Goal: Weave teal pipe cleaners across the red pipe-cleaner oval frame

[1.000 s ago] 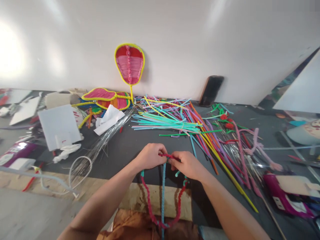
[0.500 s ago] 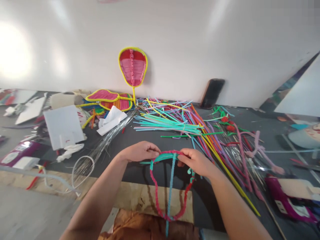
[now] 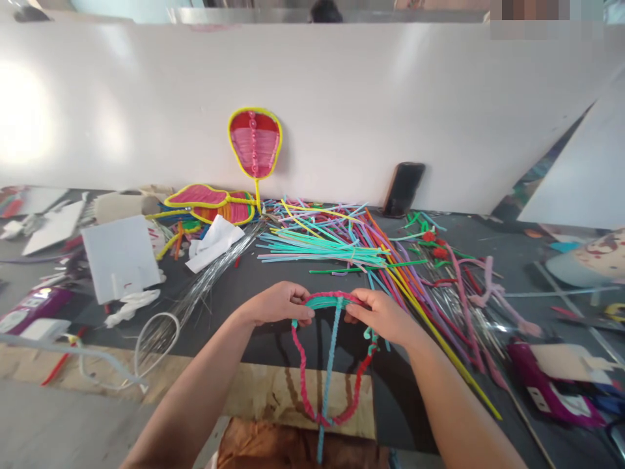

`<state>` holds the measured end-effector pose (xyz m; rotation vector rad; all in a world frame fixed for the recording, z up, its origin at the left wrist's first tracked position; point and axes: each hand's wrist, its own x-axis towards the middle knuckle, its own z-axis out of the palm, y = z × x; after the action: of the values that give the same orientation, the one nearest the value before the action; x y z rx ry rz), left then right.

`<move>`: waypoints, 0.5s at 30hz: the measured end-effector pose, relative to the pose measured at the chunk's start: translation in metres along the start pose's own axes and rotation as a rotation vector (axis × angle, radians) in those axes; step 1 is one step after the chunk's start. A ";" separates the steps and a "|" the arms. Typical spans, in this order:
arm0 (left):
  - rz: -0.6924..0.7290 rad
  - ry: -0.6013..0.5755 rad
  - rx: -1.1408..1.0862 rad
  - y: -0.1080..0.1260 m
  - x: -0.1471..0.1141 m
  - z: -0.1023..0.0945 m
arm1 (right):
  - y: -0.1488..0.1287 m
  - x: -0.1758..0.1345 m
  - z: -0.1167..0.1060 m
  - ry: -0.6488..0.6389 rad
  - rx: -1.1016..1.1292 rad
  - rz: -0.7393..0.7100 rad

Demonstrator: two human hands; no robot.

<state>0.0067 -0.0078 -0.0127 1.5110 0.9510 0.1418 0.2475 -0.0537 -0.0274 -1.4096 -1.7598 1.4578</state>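
Hands [image 3: 280, 303] [image 3: 381, 315] pinch pink frame [image 3: 303, 384] by far rim [image 3: 323, 295]; blue stem [image 3: 331, 355], its long axis, points bodyward.

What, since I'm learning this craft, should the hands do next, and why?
Perhaps the right hand could tuck the loose teal end around the frame, while the left hand steadies the far edge: that end curls free below the right hand, and both hands pinch the far edge, so one could probably hold it.
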 end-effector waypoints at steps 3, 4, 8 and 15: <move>0.043 0.180 0.200 0.003 0.001 0.009 | 0.000 0.001 0.005 0.004 0.000 0.014; 0.061 0.257 0.315 0.005 0.000 0.011 | -0.001 0.001 0.006 0.011 -0.002 0.016; 0.162 0.419 0.848 0.009 -0.004 0.017 | -0.007 0.000 0.008 0.089 -0.138 -0.018; 0.415 0.479 1.214 0.005 0.002 0.024 | -0.011 0.000 0.009 0.125 -0.249 -0.038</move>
<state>0.0250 -0.0249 -0.0139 2.8890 1.1475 0.2529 0.2356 -0.0573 -0.0207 -1.5430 -1.9277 1.1349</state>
